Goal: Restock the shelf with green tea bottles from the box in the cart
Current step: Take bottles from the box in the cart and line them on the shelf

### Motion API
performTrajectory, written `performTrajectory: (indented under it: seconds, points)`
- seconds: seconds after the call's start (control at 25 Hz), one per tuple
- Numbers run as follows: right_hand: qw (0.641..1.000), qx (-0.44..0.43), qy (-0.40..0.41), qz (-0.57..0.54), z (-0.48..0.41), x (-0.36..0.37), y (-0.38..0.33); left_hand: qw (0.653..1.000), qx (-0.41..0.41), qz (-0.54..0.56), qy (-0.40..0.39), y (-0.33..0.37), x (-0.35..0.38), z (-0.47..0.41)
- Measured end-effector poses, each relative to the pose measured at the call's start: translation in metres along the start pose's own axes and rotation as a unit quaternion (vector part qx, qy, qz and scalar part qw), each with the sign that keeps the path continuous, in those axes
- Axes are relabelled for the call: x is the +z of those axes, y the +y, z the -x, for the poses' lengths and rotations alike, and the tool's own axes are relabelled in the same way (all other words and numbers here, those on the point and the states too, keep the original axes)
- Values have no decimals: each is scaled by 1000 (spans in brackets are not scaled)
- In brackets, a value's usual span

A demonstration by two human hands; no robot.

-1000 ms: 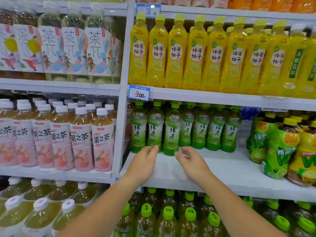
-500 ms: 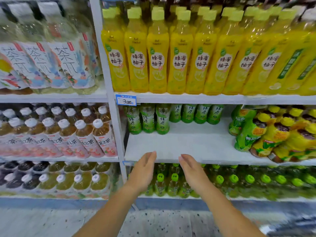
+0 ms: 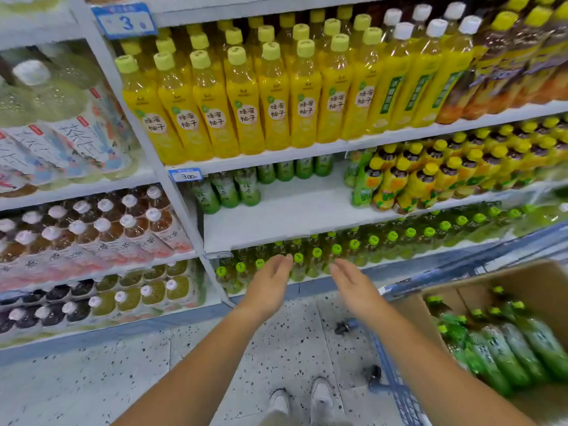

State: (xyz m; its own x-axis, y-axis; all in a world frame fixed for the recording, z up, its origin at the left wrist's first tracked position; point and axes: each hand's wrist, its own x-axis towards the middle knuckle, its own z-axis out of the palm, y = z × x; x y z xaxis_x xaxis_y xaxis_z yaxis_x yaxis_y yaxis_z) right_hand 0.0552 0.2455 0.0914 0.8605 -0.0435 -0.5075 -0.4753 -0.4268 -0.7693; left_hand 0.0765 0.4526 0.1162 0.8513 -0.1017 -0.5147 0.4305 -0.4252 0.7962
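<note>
The green tea bottles [image 3: 504,348] sit in the cardboard box [image 3: 528,278] low on the person's right, packed side by side on a slant. Their caps point up towards the shelving and their bases towards the near corner, so the long axes run roughly away from the person. The box rides in a blue wire cart [image 3: 396,382]. Both hands are empty: the left hand [image 3: 270,284] and the right hand [image 3: 353,287] hover out front, fingers straight and loosely together, palms turned towards each other, touching nothing. The right hand is nearer the box, with the bottles lying to its right and lower, so I'd expect it to lead the reach. Beyond the hands the shelf [image 3: 292,210] shows a bare white front, with only a few shelved bottles [image 3: 227,192] at its back left
</note>
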Motion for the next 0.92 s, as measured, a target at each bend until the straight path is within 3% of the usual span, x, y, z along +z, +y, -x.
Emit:
performTrajectory:
  seconds: [0.32,0.52,0.72,0.92]
  points:
    - [977,104,180,-43,112,-57,74,980,49,-72,-177,-3,93,22]
    - [954,139,251,-83,162,-98,121,958,80,-106,-253,11,165,47]
    - [945,163,272,-84,180,-160,183,948,61,-93,-298,30,256,55]
    - [962,159,208,-77,164,-243,251,955,27,-97,-280,39,357,49]
